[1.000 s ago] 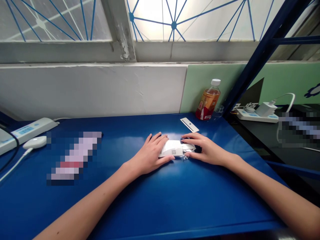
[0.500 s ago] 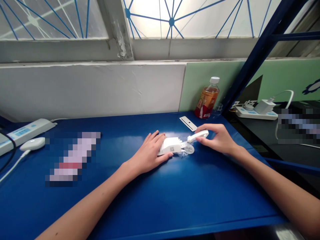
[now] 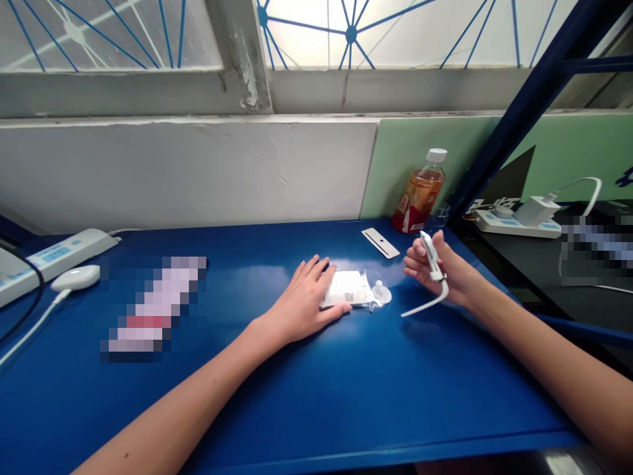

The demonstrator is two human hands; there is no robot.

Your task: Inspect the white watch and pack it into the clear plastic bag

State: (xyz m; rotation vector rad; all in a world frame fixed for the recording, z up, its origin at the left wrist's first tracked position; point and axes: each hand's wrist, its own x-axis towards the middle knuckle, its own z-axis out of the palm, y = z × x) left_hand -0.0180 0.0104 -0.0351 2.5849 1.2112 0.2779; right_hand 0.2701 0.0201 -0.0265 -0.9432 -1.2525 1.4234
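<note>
My left hand [image 3: 309, 300] rests with fingers spread on the left end of a white packet [image 3: 347, 288] lying on the blue table [image 3: 316, 382]. Clear plastic with a round white piece [image 3: 380, 293] lies at the packet's right end. My right hand [image 3: 438, 267], raised to the right of it, holds a white device [image 3: 431, 256] between thumb and fingers. From the device's lower end a white strip [image 3: 428, 307] curves down and to the left. A flat white card [image 3: 380, 243] with a dark line lies behind, between the packet and the bottle.
A bottle of amber drink [image 3: 420, 191] stands at the back right beside a clear cup [image 3: 440, 214]. On the left are a power strip [image 3: 64, 255], a white oval device [image 3: 76, 278] with a cable, and a pixelated object [image 3: 158, 300]. A blue post [image 3: 514, 109] rises at the right.
My right hand has drawn the white device away from the packet, to the right, and tilted it upright with its strip hanging. My left hand stays on the packet. The view has shifted slightly.
</note>
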